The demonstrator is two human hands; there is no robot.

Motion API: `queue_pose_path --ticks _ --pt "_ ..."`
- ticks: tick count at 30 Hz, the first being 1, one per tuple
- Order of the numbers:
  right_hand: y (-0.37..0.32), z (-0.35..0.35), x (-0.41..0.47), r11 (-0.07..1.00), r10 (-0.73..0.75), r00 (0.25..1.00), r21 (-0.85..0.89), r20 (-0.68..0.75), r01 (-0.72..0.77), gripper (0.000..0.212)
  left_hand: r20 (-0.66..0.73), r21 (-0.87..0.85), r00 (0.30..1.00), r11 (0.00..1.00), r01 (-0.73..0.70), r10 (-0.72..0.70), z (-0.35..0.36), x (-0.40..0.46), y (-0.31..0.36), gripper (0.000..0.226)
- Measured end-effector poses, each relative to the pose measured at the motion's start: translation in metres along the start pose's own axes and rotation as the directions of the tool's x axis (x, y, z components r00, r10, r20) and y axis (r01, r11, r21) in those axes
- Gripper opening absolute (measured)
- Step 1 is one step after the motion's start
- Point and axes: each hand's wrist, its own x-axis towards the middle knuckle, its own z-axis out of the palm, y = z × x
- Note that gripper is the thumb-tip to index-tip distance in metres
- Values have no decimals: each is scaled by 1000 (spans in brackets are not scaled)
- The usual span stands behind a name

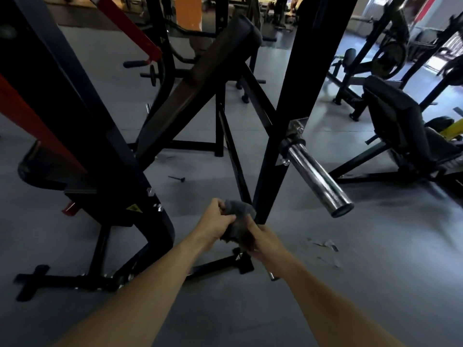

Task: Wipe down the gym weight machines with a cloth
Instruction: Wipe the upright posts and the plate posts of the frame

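Observation:
A crumpled grey cloth sits between both my hands, low in the middle of the view. My left hand grips its left side with curled fingers. My right hand holds its lower right part, slightly blurred. Just beyond the cloth rises the black upright post of a weight machine, with a chrome plate sleeve sticking out to the right. A black padded rest slants up behind the post.
A black and red machine frame fills the left side, its base bars lying on the grey floor. A small black pin lies on the floor. Another bench machine stands at the right. Scuffed patches mark the floor.

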Motion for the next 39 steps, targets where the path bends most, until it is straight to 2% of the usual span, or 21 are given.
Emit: queue_pose_path --ticks 4,6,10,14,17,19,22,25,27,29,31,34,35,37,39 --pt "15 -18 42 945 99 994 309 55 -111 81 32 -15 986 987 -162 163 10 35 -26 27" --pt "18 -28 61 906 41 991 414 124 -89 71 61 -82 966 965 -248 253 19 53 -35 23" --pt "25 -47 90 862 -160 986 494 46 117 46 32 -123 904 900 -419 425 49 87 -51 30" --pt "9 -68 100 818 -389 914 413 -117 401 25 -45 -112 836 828 -549 547 62 105 -40 34" --pt "4 -80 122 739 -566 780 255 -268 624 18 -117 -135 739 726 -674 664 72 123 -40 31" --pt "10 -81 135 658 -697 642 71 -319 749 13 -150 -89 632 626 -775 761 80 133 -52 28" --pt "4 -80 141 551 -798 459 -163 -391 818 21 -145 10 510 517 -856 848 84 146 -52 27" --pt "5 -79 144 405 -861 243 -312 -448 860 28 -174 86 331 350 -933 927 85 157 -55 34" --pt "0 -77 141 366 -854 135 -397 -502 842 33 -196 131 259 287 -949 946 87 157 -48 36" --pt "-13 -76 138 388 -828 107 -423 -551 819 32 -215 204 212 256 -945 953 88 158 -34 37" --pt "-31 -72 133 425 -813 109 -455 -571 783 26 -232 248 214 271 -930 949 88 158 -15 37" --pt "-51 -67 130 448 -822 66 -570 -566 688 11 -231 262 264 321 -910 937 87 165 13 36" --pt "-54 -66 131 458 -828 44 -628 -559 630 9 -227 293 261 322 -900 938 88 169 16 35" --pt "-54 -62 136 439 -854 -39 -758 -519 482 14 -245 483 181 282 -829 952 89 177 11 35" --pt "-51 -58 142 345 -888 -153 -848 -434 404 17 -239 681 32 190 -707 971 91 179 -1 31"
